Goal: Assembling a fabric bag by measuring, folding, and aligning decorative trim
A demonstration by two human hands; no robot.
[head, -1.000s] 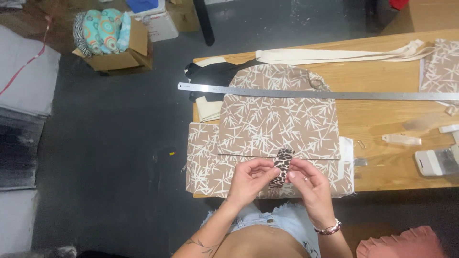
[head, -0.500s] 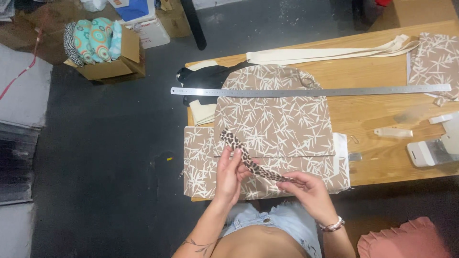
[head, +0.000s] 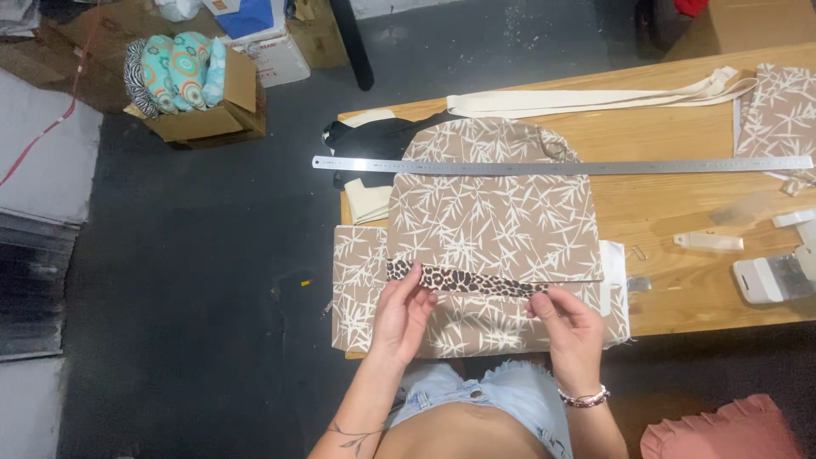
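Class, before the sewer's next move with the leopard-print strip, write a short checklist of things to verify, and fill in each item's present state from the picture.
1. Both ends of the leopard-print strip are held: ok. The left hand pinches one end, the right hand the other.
2. Strip pulled out flat, no twist showing: ok.
3. Strip lies along the lower edge of the rounded bamboo-print piece: ok, roughly parallel to it.
4. Strip spans that piece's full width: not ok, it stops short on the right.
5. Metal ruler clear of the hands: ok, it lies across the piece's top.
6. Strip pinned or fixed: cannot tell.
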